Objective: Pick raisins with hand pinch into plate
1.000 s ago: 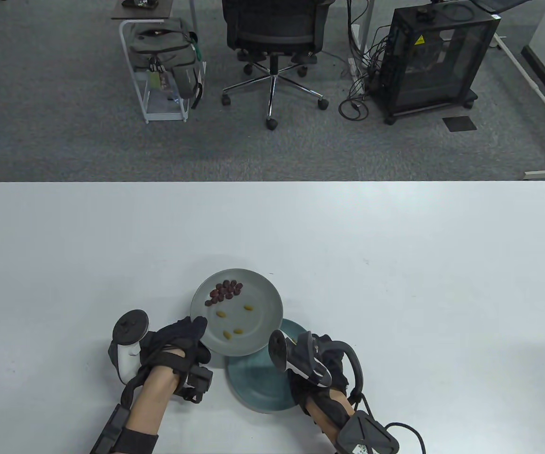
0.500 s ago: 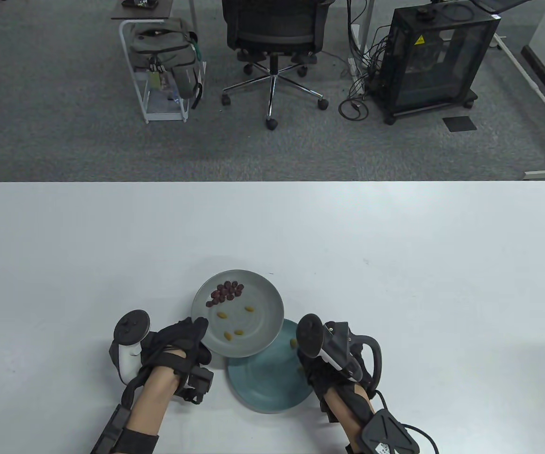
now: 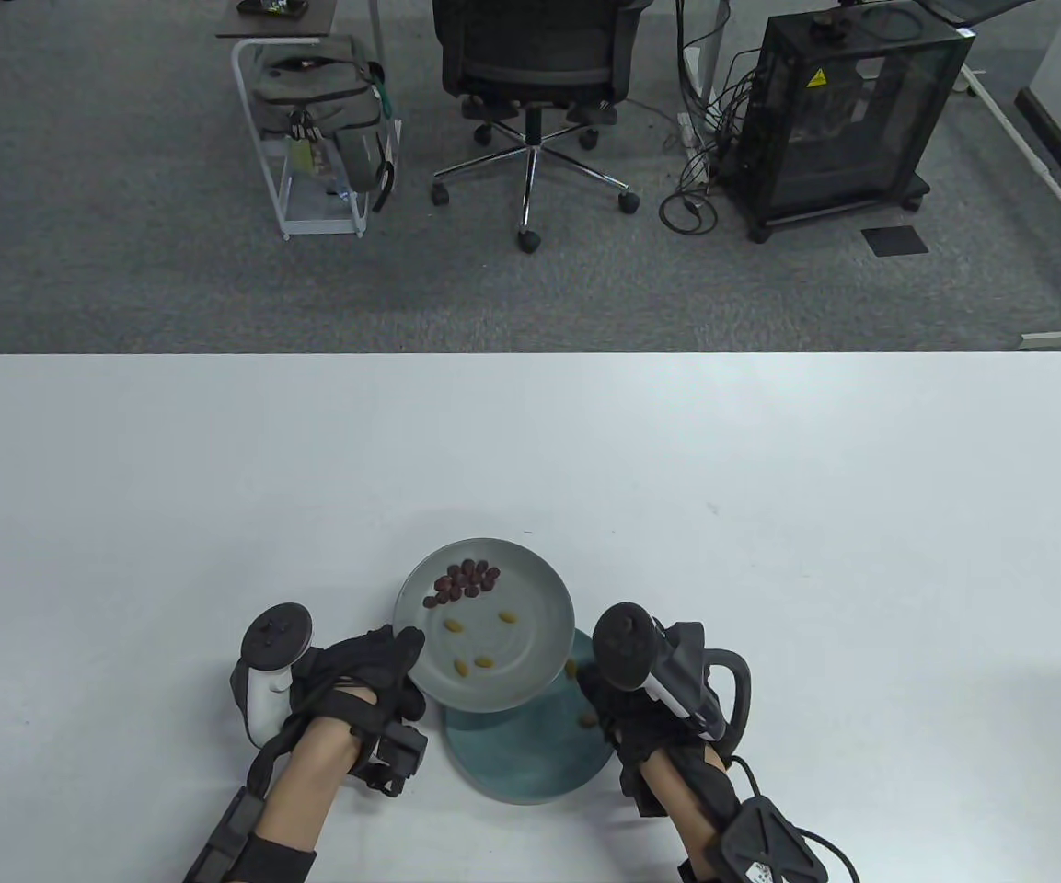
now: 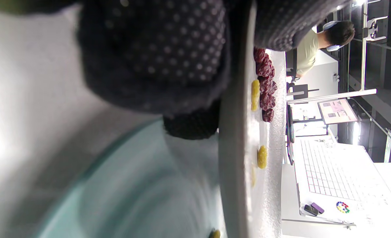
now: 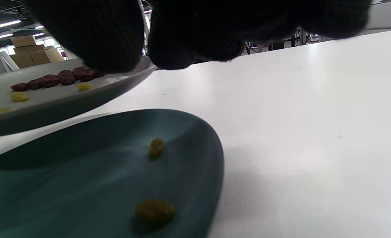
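My left hand (image 3: 381, 664) grips the near-left rim of a grey plate (image 3: 539, 598) and holds it raised and tilted over a teal plate (image 3: 521, 754). The grey plate carries a cluster of dark red raisins (image 3: 466, 580) and several yellow raisins (image 3: 454, 626). In the left wrist view the grey plate (image 4: 233, 165) is edge-on, with my thumb on top and my fingers (image 4: 155, 56) beneath. My right hand (image 3: 617, 704) hangs over the teal plate's right side. Its fingertips (image 5: 93, 43) are slightly apart with nothing between them, above two yellow raisins (image 5: 156, 147) on the teal plate (image 5: 83, 158).
The white table (image 3: 769, 515) stretches wide to the right, left and behind the plates. Beyond its far edge stand an office chair (image 3: 535, 83), a rack with a bag (image 3: 318, 110) and a black cabinet (image 3: 843, 110) on the floor.
My left hand has carried the grey plate a little to the right and nearer. My right hand has shifted from above the teal plate's middle to its right side.
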Demonstrator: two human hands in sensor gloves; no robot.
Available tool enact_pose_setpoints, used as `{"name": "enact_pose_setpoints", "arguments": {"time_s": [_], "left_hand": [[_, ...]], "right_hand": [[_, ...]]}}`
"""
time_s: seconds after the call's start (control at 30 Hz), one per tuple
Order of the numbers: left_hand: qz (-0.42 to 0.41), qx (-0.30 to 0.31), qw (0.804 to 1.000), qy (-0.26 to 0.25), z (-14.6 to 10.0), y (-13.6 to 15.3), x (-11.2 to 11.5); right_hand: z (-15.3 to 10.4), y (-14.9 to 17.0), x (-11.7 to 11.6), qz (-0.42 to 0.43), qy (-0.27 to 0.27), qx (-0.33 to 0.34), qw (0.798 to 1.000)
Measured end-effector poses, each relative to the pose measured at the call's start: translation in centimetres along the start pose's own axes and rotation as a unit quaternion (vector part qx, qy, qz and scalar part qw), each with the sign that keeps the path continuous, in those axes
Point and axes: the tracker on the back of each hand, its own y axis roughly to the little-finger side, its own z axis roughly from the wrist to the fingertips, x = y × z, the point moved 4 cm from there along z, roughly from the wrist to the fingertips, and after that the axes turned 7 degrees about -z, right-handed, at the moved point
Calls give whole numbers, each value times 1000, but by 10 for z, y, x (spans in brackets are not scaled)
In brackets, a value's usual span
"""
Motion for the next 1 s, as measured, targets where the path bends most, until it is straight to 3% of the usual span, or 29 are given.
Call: {"name": "enact_pose_setpoints", "arguments": {"time_s": [0.5, 0.77, 1.0], "left_hand": [[0, -8, 999, 42, 0, 2, 18], [0, -10, 998, 58, 0, 3, 25], [5, -9, 997, 70, -1, 2, 31]], "right_hand": [[8, -34, 11, -11, -8, 43, 999], [22, -47, 17, -38, -42, 37, 998], [27, -51, 10, -30, -22, 31, 999]]}}
